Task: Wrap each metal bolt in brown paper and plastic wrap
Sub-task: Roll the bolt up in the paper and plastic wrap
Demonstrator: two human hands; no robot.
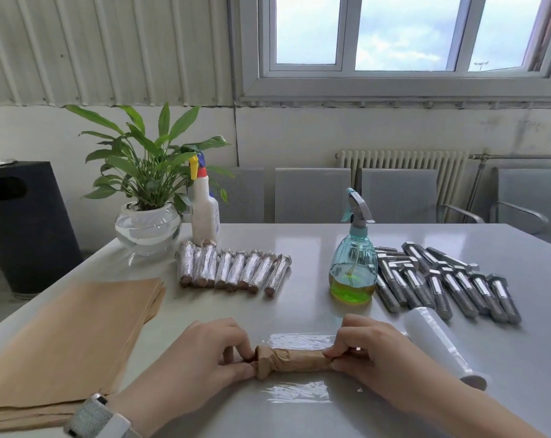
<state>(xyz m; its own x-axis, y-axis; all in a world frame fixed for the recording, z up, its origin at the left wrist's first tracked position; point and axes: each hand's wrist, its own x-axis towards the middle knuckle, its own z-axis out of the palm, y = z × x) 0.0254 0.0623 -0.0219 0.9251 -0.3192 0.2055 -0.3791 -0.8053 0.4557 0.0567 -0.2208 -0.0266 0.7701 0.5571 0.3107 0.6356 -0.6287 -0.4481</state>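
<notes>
Both hands, the left hand (214, 352) and right hand (372, 349), pinch with curled fingers the twisted ends of the brown-paper-wrapped bolt (291, 360) lying on a clear plastic wrap sheet (294, 395) on the grey bench (299, 311), so rolling it into the film likely comes next.

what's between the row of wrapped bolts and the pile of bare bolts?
In the head view, the teal spray bottle with green liquid stands between the wrapped bolts and the bare bolts, close against the bare pile; otherwise bare table.
</notes>
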